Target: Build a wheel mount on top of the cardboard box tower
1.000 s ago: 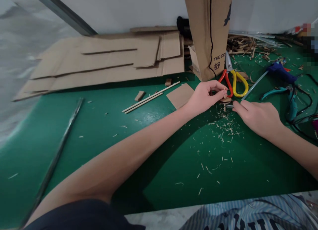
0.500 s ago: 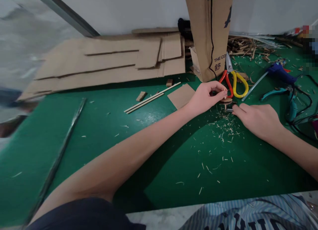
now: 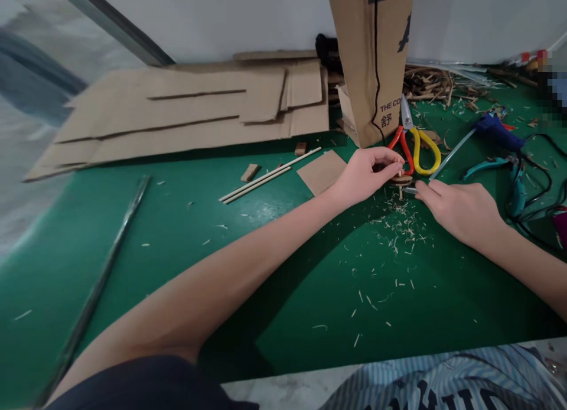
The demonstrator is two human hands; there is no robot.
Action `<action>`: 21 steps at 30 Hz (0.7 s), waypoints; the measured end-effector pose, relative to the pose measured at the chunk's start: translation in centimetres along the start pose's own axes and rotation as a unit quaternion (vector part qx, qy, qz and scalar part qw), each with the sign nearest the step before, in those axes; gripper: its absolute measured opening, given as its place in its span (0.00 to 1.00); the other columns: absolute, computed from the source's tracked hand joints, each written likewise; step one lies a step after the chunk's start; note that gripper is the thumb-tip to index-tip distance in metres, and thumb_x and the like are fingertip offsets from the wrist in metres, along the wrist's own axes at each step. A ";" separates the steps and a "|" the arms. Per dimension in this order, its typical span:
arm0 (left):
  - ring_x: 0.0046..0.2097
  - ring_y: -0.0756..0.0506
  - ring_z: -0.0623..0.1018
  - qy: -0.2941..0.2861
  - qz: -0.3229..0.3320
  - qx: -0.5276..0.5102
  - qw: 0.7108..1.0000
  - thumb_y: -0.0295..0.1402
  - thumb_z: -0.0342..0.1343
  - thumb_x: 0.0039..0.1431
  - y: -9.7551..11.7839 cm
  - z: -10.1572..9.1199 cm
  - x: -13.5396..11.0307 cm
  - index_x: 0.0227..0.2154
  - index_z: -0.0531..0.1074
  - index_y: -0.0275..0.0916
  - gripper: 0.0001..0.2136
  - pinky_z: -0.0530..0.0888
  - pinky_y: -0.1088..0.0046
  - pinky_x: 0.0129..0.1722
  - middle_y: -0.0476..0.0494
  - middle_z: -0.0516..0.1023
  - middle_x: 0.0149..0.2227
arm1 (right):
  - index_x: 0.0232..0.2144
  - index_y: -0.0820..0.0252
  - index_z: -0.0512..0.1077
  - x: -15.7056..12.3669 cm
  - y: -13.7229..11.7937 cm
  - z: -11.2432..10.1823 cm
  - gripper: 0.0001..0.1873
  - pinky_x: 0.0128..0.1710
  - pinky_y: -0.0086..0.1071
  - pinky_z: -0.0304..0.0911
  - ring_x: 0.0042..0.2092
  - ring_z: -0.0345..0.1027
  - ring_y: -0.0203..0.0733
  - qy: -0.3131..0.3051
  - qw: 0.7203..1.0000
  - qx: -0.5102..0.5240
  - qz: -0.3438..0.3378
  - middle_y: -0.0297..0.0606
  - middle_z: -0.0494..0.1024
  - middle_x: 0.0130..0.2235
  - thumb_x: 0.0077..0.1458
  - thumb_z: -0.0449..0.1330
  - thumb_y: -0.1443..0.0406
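Note:
My left hand point(image 3: 363, 173) reaches across the green mat and pinches a small round cardboard disc on a short stick point(image 3: 401, 180) between thumb and fingers. My right hand point(image 3: 458, 209) lies just right of it, fingers closed on a small metal blade point(image 3: 410, 190) whose tip meets the stick under the disc. Wood shavings point(image 3: 401, 224) are scattered on the mat below both hands. Red and yellow scissors point(image 3: 416, 141) lie just behind the disc.
A tall cardboard box point(image 3: 372, 55) stands behind the hands. Flat cardboard sheets point(image 3: 190, 111) lie at the back left, two thin wooden sticks point(image 3: 266, 175) and a cardboard square point(image 3: 321, 171) nearer. A metal rod point(image 3: 106, 268) lies left. Blue glue gun point(image 3: 498, 131), teal pliers point(image 3: 509, 173) and black cables sit right.
Both hands stay at the disc with the same grip; only the right hand has shifted slightly. The view has wobbled a little.

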State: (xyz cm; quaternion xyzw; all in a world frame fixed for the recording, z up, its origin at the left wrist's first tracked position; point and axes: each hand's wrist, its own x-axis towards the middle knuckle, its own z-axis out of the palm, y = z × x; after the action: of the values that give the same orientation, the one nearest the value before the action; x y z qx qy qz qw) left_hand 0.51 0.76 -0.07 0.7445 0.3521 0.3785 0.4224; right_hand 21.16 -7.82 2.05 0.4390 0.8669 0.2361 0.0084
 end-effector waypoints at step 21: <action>0.35 0.49 0.81 -0.010 -0.019 -0.036 0.999 0.30 0.56 0.62 0.2 0.0 0.0 0.34 0.76 0.34 0.06 0.79 0.72 0.39 0.42 0.82 0.34 | 0.50 0.63 0.76 -0.3 -0.5 0.1 0.20 0.23 0.35 0.34 0.23 0.64 0.36 0.005 1.000 -0.013 -0.014 0.36 0.77 0.29 0.61 0.49 0.76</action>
State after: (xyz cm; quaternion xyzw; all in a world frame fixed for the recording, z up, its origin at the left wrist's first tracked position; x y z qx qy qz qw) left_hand 0.52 0.65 0.07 0.7261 0.3482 0.3750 0.4593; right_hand 21.00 -8.30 1.71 0.4251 0.8699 0.2500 0.0130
